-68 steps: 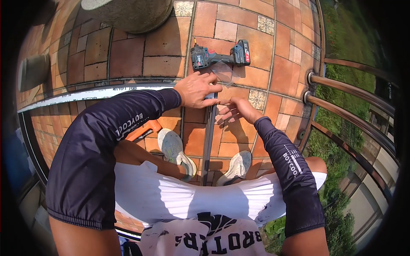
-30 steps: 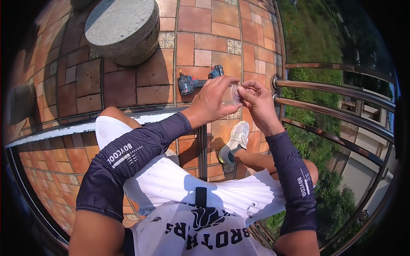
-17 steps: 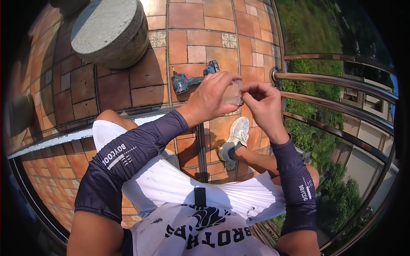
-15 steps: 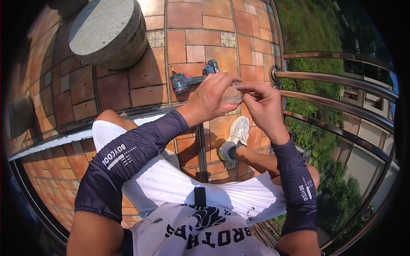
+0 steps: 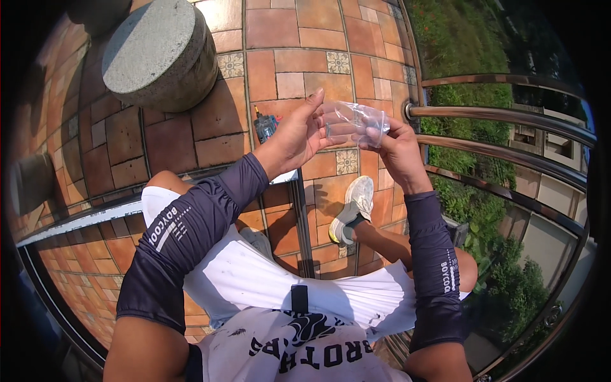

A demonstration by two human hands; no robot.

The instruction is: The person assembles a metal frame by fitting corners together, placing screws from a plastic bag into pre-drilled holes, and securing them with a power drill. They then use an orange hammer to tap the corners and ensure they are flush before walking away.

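Observation:
My right hand (image 5: 400, 143) pinches a small clear plastic bag (image 5: 350, 121) at its edge between thumb and fingers. The bag stretches leftward over the fingers of my left hand (image 5: 296, 135), which show through the film. That left hand is open, palm turned up and thumb raised, its fingers extended behind or under the bag. Whether anything small lies inside the bag or on the palm I cannot tell. Beyond my left wrist a blue cordless drill (image 5: 265, 125) with a bit fitted rests on the tiles, its rear part hidden by the hand.
A round stone stool (image 5: 149, 48) stands at the far left. Shiny metal railing bars (image 5: 496, 114) run along the right, with greenery behind. A dark frame with a white-filmed edge (image 5: 89, 223) crosses from the left to between my legs. Terracotta tiles (image 5: 273, 70) form the floor.
My hands have moved apart. The left hand has opened and shifted left and down, covering more of the drill, and the bag is now spread out flat, held by the right hand.

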